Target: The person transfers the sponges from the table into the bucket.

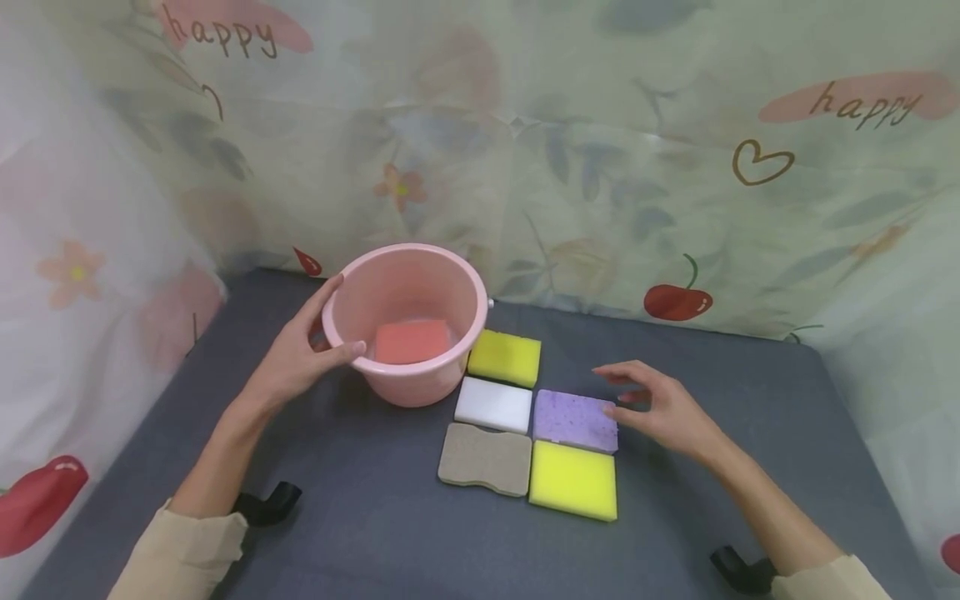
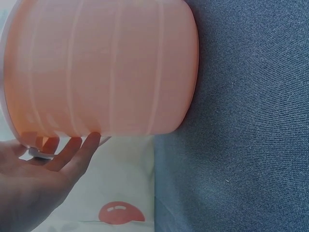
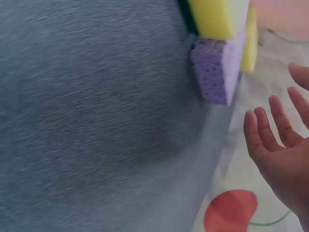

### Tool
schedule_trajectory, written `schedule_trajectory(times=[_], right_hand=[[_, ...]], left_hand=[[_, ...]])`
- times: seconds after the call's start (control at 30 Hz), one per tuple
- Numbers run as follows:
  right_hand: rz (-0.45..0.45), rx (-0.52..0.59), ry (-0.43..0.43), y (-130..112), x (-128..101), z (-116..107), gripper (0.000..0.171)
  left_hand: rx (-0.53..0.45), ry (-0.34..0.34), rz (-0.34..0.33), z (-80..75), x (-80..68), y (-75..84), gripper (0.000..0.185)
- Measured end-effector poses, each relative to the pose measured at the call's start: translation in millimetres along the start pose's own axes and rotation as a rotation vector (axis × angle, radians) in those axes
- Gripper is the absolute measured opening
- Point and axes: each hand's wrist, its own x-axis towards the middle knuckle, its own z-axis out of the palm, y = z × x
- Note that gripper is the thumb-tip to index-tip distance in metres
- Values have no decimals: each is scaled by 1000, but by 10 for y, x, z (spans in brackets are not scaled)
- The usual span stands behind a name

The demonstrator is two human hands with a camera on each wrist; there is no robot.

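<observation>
So the left hand (image 1: 300, 354) is up against the near-left side of the pink bucket (image 1: 408, 333), thumb hooked over the rim and the fingers spread along the outside wall, so it's got a loose hold on the rim rather than a tight squeeze. In the left wrist view you can see those fingers (image 2: 79, 147) lying fairly straight against the bucket's side. Inside the bucket, flat on the bottom, sits a coral-red sponge (image 1: 411, 340). The bucket itself stands upright on the grey cloth-covered table (image 1: 360, 517), toward the back left. The right hand (image 1: 660, 404) is open and relaxed, fingers spread and holding nothing, hovering just off the right edge of the purple sponge (image 1: 575, 419); from the head view the fingertips look like they're at or barely touching that edge, but the right wrist view shows a gap, so I can't tell for sure. That purple sponge is part of a little cluster just right of the bucket: a yellow sponge (image 1: 505, 357) at the back beside the bucket, a white sponge (image 1: 493, 404) in front of it, a wavy-edged tan sponge (image 1: 485, 458) nearest on the left, and a bigger yellow sponge (image 1: 573, 481) right in front of the purple one, all packed edge to edge.
</observation>
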Motion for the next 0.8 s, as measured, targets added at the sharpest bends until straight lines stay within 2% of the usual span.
schedule_trajectory(times=[0.23, 0.43, 0.8], right_hand=[[39, -3, 6, 151, -110, 57, 53], [39, 11, 9, 264, -188, 94, 57], [108, -32, -43, 337, -228, 216, 66]], left_hand=[[-35, -6, 23, 5, -7, -11, 93], [-25, -4, 22, 8, 3, 12, 93], [-4, 0, 27, 7, 1, -11, 94]])
